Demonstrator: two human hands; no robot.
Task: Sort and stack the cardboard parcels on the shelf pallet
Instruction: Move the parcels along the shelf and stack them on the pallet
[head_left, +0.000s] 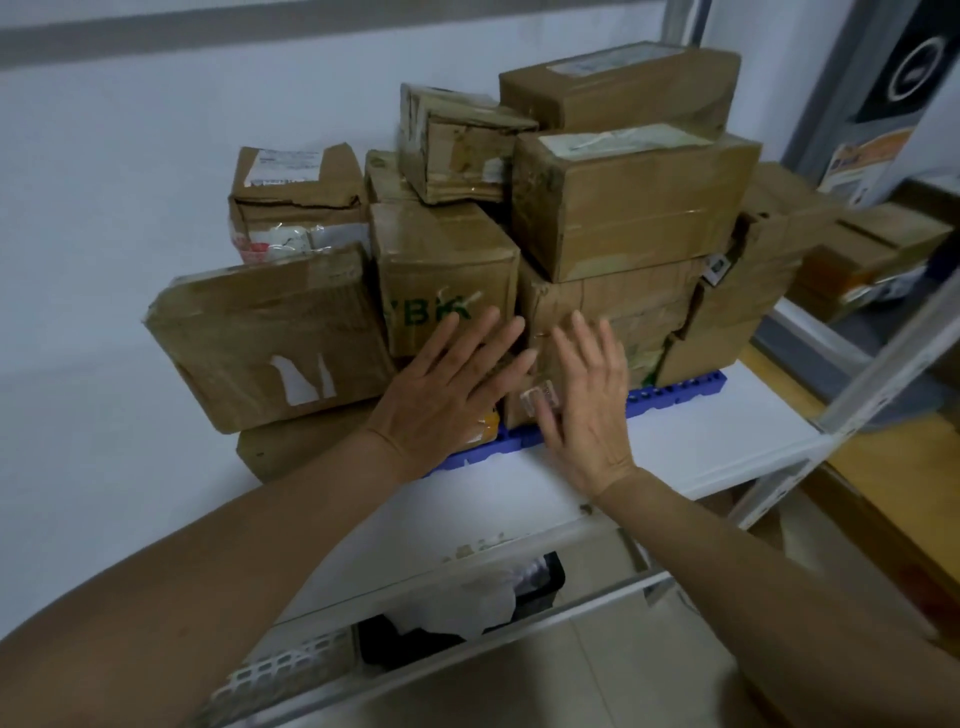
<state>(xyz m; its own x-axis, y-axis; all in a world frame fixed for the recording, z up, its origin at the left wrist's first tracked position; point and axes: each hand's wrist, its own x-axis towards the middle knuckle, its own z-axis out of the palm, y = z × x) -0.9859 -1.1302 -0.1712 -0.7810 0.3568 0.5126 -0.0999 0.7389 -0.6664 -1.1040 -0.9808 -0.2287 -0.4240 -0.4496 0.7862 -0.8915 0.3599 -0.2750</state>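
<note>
Cardboard parcels (623, 208) stacked on a blue pallet (675, 397) lying on a white shelf (727, 431). Left hand (447, 395), fingers straight and spread, lies flat against the green-lettered parcel (441, 275) above the pallet; right hand (587, 410), likewise released, presses the crumpled parcel (613, 306) beside it. A tilted parcel (270, 338) overhangs the pallet's left end

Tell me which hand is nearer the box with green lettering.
Left. The left hand has its fingertips over the lower front of the green-lettered box; the right hand is beside it, against the neighbouring parcel.
</note>
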